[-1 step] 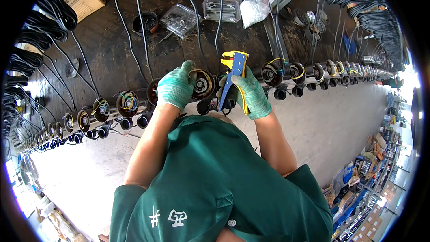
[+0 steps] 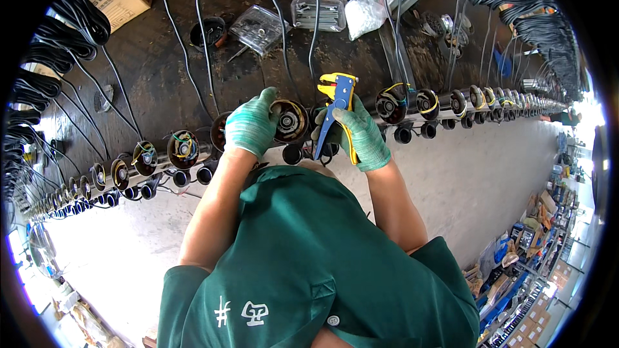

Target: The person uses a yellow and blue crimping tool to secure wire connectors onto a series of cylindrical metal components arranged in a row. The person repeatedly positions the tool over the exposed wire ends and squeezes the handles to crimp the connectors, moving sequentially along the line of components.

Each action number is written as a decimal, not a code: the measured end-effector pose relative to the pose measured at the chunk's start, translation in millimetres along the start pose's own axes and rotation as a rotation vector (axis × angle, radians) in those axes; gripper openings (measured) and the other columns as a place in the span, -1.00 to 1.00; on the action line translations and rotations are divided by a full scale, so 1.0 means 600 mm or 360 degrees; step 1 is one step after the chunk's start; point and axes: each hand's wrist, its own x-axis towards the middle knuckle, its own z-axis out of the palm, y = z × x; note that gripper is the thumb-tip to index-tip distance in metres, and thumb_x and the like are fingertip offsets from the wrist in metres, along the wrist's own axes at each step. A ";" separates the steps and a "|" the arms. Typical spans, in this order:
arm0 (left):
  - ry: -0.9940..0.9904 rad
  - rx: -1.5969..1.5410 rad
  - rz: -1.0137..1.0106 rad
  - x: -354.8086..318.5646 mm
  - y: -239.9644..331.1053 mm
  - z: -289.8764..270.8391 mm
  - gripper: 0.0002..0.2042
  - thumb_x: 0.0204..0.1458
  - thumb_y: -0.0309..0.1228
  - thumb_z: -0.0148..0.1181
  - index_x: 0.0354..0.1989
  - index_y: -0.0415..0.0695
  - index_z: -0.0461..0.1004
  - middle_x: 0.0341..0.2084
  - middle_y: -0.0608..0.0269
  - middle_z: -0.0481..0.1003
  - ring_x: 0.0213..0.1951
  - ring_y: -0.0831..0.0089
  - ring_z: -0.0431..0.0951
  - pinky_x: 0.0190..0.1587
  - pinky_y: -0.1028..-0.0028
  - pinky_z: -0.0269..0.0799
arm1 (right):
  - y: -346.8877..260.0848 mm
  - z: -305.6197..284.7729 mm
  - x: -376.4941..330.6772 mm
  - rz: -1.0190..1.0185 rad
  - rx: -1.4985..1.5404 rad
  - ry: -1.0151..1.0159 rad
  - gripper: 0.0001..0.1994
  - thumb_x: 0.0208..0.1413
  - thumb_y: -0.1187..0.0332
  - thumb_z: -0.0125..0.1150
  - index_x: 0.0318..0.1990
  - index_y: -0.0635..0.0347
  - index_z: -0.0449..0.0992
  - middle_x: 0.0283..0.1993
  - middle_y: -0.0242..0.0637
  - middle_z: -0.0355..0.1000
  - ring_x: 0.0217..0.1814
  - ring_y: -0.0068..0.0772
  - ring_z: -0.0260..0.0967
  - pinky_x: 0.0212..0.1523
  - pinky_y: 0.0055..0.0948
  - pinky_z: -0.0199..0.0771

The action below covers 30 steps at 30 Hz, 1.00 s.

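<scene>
My right hand (image 2: 362,136), in a green-and-white glove, grips a wire stripper (image 2: 338,106) with blue and yellow handles; its yellow jaws point up and away from me. My left hand (image 2: 250,125), gloved alike, has its fingers bent together at the left rim of a round metal housing (image 2: 292,121). Whatever lies between those fingers is hidden. Inside that housing sits a coiled, ring-shaped part with a dark centre. Left of my left hand, another housing (image 2: 219,132) is partly covered. To the right of the stripper, a housing (image 2: 391,104) shows yellow and green wires.
A long row of similar housings runs along the bench edge both ways, with black cords hanging to them. On the dark bench (image 2: 161,77) lie a clear tray of screws (image 2: 318,14), a plastic bag (image 2: 366,13), a clear box (image 2: 259,29) and a dark bowl (image 2: 208,32).
</scene>
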 end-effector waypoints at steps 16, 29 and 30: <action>0.0122 -0.0054 0.0282 0.011 -0.006 -0.013 -0.76 0.24 -0.33 0.26 0.03 -0.05 0.68 -0.17 0.06 0.65 -0.14 -0.03 0.66 -0.06 0.12 0.58 | -0.001 0.006 -0.017 0.0038 -0.0019 0.0070 -0.34 0.30 0.15 0.29 0.44 0.15 0.19 -0.09 -0.13 0.56 -0.21 -0.18 0.64 -0.21 -0.20 0.71; 0.0194 -0.1312 0.0137 0.009 0.003 0.052 -0.78 0.26 -0.59 0.27 0.06 -0.22 0.60 -0.14 0.22 0.68 -0.13 0.50 0.66 -0.03 0.47 0.60 | 0.021 0.006 -0.009 -0.0068 -0.0226 0.0120 -0.34 0.23 0.27 0.28 0.46 0.20 0.25 0.09 -0.21 0.49 0.06 -0.39 0.49 0.14 -0.33 0.54; 0.0227 -0.1336 0.0113 0.010 0.001 0.054 -0.77 0.26 -0.61 0.27 0.07 -0.21 0.58 -0.12 0.23 0.67 -0.11 0.49 0.65 -0.01 0.48 0.60 | 0.022 0.005 -0.007 -0.0089 -0.0290 0.0133 -0.34 0.23 0.28 0.27 0.47 0.20 0.26 0.13 -0.22 0.48 0.11 -0.42 0.46 0.20 -0.35 0.50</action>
